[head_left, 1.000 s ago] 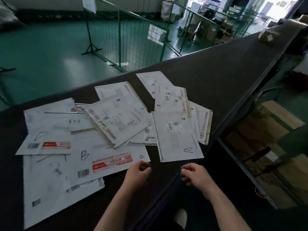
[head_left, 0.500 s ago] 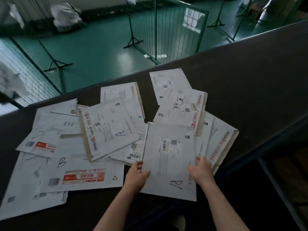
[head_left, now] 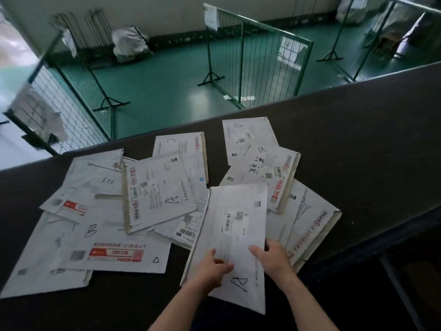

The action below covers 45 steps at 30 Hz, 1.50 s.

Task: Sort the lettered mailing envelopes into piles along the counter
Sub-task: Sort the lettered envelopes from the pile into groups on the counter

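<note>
While both hands grip it, a white paper envelope marked B [head_left: 235, 235] lies low in the frame's centre.
Left hand [head_left: 213, 266] and right hand [head_left: 272, 258] fingers pinch its lower part; other envelopes overlap across the dark table [head_left: 358, 144].

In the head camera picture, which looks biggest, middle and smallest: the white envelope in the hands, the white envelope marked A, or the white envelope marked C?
1. White envelope in the hands, though it is nearest the camera.
2. White envelope marked A.
3. White envelope marked C, partly covered, so its full size is unsure.
</note>
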Each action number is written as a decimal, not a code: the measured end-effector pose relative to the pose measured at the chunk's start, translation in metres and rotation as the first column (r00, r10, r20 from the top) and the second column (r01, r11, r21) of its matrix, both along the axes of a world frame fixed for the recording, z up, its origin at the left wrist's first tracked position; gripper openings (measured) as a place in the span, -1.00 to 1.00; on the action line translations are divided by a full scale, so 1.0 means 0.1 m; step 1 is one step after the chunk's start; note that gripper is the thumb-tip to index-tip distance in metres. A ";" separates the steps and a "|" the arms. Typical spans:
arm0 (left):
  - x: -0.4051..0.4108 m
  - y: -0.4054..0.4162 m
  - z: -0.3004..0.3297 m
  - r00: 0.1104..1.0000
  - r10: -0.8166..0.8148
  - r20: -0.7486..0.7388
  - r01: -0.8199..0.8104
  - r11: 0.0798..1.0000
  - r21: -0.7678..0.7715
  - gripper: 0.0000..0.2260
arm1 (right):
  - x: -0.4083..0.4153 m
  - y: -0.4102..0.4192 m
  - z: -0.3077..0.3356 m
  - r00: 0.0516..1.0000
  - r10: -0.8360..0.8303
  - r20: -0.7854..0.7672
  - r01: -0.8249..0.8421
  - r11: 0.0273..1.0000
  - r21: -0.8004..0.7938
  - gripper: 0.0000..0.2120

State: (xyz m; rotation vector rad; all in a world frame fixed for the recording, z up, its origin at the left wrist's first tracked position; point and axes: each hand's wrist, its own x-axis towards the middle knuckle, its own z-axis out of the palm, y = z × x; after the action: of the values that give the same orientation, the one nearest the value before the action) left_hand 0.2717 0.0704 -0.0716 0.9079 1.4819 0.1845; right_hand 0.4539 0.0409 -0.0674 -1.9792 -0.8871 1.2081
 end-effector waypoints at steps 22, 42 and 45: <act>-0.63 -0.93 0.17 0.634 0.505 0.586 -0.582 0.810 -0.069 -0.68 | -0.59 -0.55 0.22 0.931 -0.163 -0.326 0.211 0.970 0.119 -0.80; 0.12 -1.17 0.12 0.596 0.790 0.144 -0.802 0.596 0.044 -0.79 | 1.46 1.24 -0.47 0.590 0.595 0.545 -0.557 0.789 -0.258 -0.44; 0.20 -1.29 0.20 0.626 0.775 0.089 -0.779 0.626 0.022 -0.77 | 1.50 1.32 -0.50 0.509 0.626 0.591 -0.618 0.744 -0.256 -0.49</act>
State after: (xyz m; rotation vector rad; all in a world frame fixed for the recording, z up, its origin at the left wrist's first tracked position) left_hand 0.2921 -0.0582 -0.0521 0.2233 1.7303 0.9046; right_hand 0.6035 0.1725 -0.1171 -2.1861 -2.1162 0.8170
